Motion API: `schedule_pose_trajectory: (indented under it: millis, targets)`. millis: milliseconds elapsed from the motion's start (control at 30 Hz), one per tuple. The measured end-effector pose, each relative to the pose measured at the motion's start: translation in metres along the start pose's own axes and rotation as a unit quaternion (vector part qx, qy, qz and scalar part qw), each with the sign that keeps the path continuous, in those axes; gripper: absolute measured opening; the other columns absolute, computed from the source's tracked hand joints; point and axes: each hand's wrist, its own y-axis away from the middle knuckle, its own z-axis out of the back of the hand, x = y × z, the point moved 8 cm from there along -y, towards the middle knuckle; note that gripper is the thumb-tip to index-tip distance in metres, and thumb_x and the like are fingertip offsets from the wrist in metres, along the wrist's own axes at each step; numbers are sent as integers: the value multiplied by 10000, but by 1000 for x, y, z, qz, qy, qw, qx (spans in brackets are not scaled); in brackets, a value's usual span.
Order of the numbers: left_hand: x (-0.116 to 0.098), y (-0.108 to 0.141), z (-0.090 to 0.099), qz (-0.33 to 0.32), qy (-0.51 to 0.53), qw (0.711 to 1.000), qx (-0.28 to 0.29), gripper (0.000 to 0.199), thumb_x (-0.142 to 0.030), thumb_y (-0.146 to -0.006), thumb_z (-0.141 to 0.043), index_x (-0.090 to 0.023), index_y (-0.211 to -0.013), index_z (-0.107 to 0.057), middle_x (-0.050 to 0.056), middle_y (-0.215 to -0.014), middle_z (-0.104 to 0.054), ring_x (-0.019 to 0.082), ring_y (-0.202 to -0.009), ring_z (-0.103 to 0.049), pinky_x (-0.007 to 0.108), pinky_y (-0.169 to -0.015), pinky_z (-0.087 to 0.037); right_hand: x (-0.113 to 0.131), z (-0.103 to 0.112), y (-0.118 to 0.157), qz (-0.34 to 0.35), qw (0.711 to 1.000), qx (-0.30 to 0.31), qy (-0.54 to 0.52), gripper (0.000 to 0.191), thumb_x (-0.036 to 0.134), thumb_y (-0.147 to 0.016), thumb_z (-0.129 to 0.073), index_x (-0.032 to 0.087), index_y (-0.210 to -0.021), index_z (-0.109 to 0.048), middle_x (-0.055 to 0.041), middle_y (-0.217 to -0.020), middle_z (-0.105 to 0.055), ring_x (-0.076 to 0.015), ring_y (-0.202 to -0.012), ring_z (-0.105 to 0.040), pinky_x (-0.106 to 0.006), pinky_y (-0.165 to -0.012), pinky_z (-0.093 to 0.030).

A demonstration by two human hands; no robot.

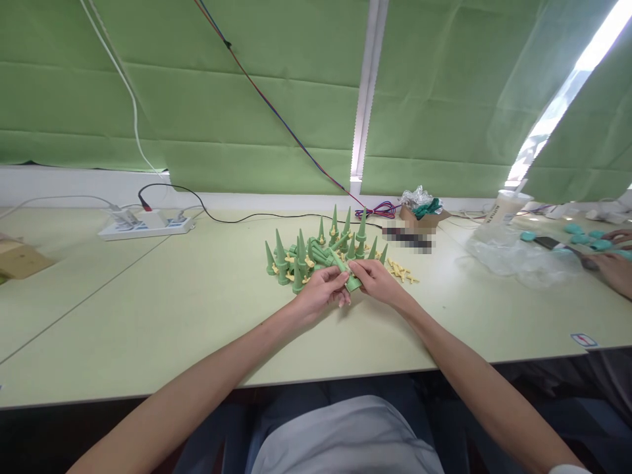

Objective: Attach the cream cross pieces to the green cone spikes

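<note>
My left hand (323,289) grips a green plastic cone-shaped spike (340,263) near its wide base. The spike is tilted, its narrow end pointing away from me over the pile. My right hand (376,280) is closed against the same spike from the other side, its thumb and forefinger pressed at the base. Whether a small part sits under those fingers I cannot tell. Just beyond both hands stand several upright green spikes (280,257) with small yellow valves on their sides. Loose green pieces (320,252) lie among them. Small yellow valves (402,270) are scattered right of my right hand.
A power strip (148,227) with plugs lies at the back left, and a brown block (22,258) at the left edge. Behind the spikes are coiled wires (382,209) and a small cardboard box (425,220). Rightward are a cup (506,207), a plastic bag (518,253) and another person's hand (615,270).
</note>
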Motion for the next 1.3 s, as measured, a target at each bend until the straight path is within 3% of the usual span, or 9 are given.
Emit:
schedule_pose_trajectory:
  millis: [133, 367, 700, 1067, 1300]
  targets:
    - [-3, 1, -1, 1, 2, 1000, 2, 355, -432, -790, -718, -116, -888, -589, -11, -580, -565, 84, -471, -542, 204, -437, -400, 3, 0, 0, 8, 1000, -11, 2, 436, 492, -966, -358, 207, -636, -348, 32, -562, -327, -114, -515, -372, -251, -511, -315]
    - [-12, 3, 3, -63, -125, 990, -22, 374, -505, -812, -657, -146, -830, -552, -16, -590, -538, 114, -488, -551, 237, -437, -420, 1, -1, -1, 13, 999, -10, 27, 428, 459, -972, -359, 206, -628, -386, 31, -520, -383, -123, -517, -376, -261, -538, -311]
    - [-22, 7, 1, -114, -239, 964, -30, 308, -480, -887, -550, -195, -792, -483, -29, -513, -517, 110, -418, -481, 243, -436, -372, 4, 0, -1, 25, 999, -12, 34, 419, 425, -977, -350, 204, -621, -344, 40, -546, -314, -117, -537, -319, -265, -547, -264]
    - [-20, 5, 0, -104, -223, 969, -29, 334, -508, -880, -551, -179, -851, -501, -30, -550, -525, 108, -413, -507, 231, -421, -413, 3, 2, -1, 20, 999, -30, 36, 435, 444, -974, -362, 198, -616, -338, 42, -550, -309, -109, -538, -313, -264, -545, -255]
    - [-22, 2, 11, -119, -189, 970, -94, 372, -553, -890, -513, -183, -930, -521, -53, -539, -480, 113, -390, -515, 227, -374, -424, 8, -2, -1, 29, 999, -21, 39, 444, 461, -984, -348, 196, -628, -344, 41, -548, -327, -105, -530, -324, -263, -542, -257]
